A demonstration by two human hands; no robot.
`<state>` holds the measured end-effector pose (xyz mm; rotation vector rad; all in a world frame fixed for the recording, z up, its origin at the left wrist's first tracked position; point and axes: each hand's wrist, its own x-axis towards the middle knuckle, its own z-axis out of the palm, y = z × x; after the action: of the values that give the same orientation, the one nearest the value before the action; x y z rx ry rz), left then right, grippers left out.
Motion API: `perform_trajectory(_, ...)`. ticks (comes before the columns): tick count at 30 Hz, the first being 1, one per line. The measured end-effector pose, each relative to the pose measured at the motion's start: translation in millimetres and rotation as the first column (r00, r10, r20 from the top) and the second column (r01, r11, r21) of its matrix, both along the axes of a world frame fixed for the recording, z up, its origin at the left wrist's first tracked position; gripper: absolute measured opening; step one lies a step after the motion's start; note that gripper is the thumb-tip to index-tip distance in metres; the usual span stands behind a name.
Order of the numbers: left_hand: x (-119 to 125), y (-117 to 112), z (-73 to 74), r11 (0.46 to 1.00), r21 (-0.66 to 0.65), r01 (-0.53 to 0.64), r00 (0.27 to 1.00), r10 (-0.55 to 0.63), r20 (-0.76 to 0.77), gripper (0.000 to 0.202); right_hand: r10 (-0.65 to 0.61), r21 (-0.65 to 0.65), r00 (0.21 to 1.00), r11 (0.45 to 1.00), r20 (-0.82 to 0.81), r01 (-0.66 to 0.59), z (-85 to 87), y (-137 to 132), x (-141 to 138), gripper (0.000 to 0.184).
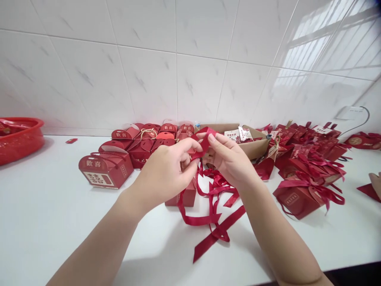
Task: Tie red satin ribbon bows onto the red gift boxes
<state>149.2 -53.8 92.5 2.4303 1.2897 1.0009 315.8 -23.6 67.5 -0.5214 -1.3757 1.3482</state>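
Note:
A loop of dark red satin ribbon [205,143] is stretched between my two hands, above the white table. My left hand [171,167] pinches the ribbon with thumb and fingers. My right hand [228,157] grips the other side of the loop, its thumb at the top. Beneath my left hand stands a red gift box [188,195], mostly hidden. Loose ribbons [216,220] lie tangled on the table below and between my forearms. To the left, a red gift box [104,170] with a rope handle stands upright by itself.
Several red gift boxes [143,143] stand in rows near the tiled wall. An open cardboard box [254,150] holds printed tags. Ribbon-tied boxes [300,196] crowd the right side. A red plastic basin [31,139] sits far left. Another person's hand [375,184] shows at the right edge.

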Motion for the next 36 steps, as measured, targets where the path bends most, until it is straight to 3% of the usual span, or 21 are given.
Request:
perform_trajectory(5, 5, 2, -0.8, 0.992, -0.114, -0.057, 0.994, 0.066, 0.083, 0.021, -0.139, -0.019, 0.984, 0.99, -0.114, 0.137, 3.3, 6, 12, 0.015)
perform_trajectory(9, 4, 3, -0.8, 0.97, -0.241, 0.039, 0.999, -0.029, 0.045, 0.018, -0.235, -0.02, 0.95, 0.971, -0.206, 0.237, 7.6, 6, 19, 0.01)
perform_trajectory(15, -2, 0, 6.2, 0.912, -0.386, 0.138, 0.989, -0.106, 0.104, 0.037, -0.211, -0.068, 0.935, 0.978, -0.286, 0.2, 13.4, 6, 29, 0.008)
perform_trajectory(19, -13, 7, 7.5, 0.911, -0.364, 0.193, 0.981, -0.186, 0.055, 0.034, -0.17, -0.071, 0.938, 0.985, -0.304, 0.156, 15.2, 5, 34, 0.005)
perform_trajectory(21, -18, 15, 4.4, 0.945, -0.288, 0.157, 0.987, -0.161, 0.008, 0.019, -0.138, -0.058, 0.971, 0.99, -0.196, 0.129, 14.9, 6, 37, 0.008)
perform_trajectory(24, -23, 31, -5.4, 0.98, -0.195, 0.039, 0.99, -0.064, -0.123, 0.013, -0.111, -0.053, 0.984, 0.991, 0.14, 0.119, 11.4, 8, 42, 0.017)
perform_trajectory(26, -23, 41, -13.7, 0.977, -0.21, -0.028, 0.972, -0.023, -0.236, 0.015, -0.097, -0.045, 0.907, 0.991, 0.411, 0.126, 7.4, 11, 42, 0.026)
perform_trajectory(29, -20, 51, -24.3, 0.955, -0.291, -0.061, 0.931, -0.05, -0.361, 0.018, -0.055, -0.044, 0.702, 0.992, 0.71, 0.122, 2.0, 15, 37, 0.032)
perform_trajectory(32, -17, 55, -29.6, 0.954, -0.29, -0.08, 0.902, -0.055, -0.429, 0.02, -0.021, -0.07, 0.578, 0.988, 0.816, 0.135, -0.7, 18, 32, 0.03)
perform_trajectory(36, -14, 54, -30.5, 0.956, -0.273, -0.104, 0.88, -0.039, -0.473, 0.021, -0.003, -0.07, 0.552, 0.991, 0.834, 0.111, -2.6, 19, 31, 0.029)
